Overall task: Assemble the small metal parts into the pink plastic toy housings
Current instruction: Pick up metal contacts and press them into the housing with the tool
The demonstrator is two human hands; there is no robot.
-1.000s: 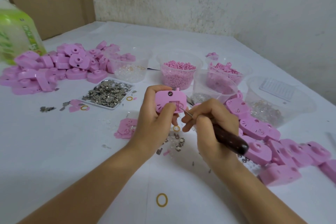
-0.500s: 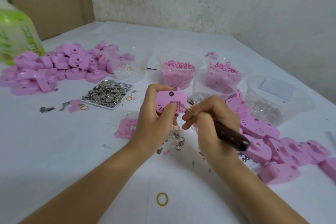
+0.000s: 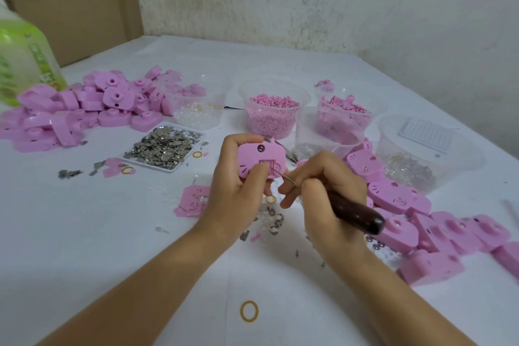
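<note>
Pink housing (image 3: 259, 161): held above the table (image 3: 84, 247), clasped in left hand (image 3: 238, 191), thumb pressed beside its rectangular recess (image 3: 268, 167); recess faces the camera. Right hand (image 3: 323, 199): closed around dark-handled tool (image 3: 354, 213), long axis running lower right to upper left, metal tip at the recess's right edge; whether a metal part sits inside cannot be told.

Held housing (image 3: 259, 160): matt pink plastic, smooth. Tool handle (image 3: 355, 213): dark glossy wood; shaft (image 3: 288, 178): thin bright metal. Tray parts (image 3: 163, 146): dull grey metal, stamped. Tubs (image 3: 276, 109): clear plastic. Table cover (image 3: 84, 233): white, matt. Wall (image 3: 337, 0): rough, stained plaster.
</note>
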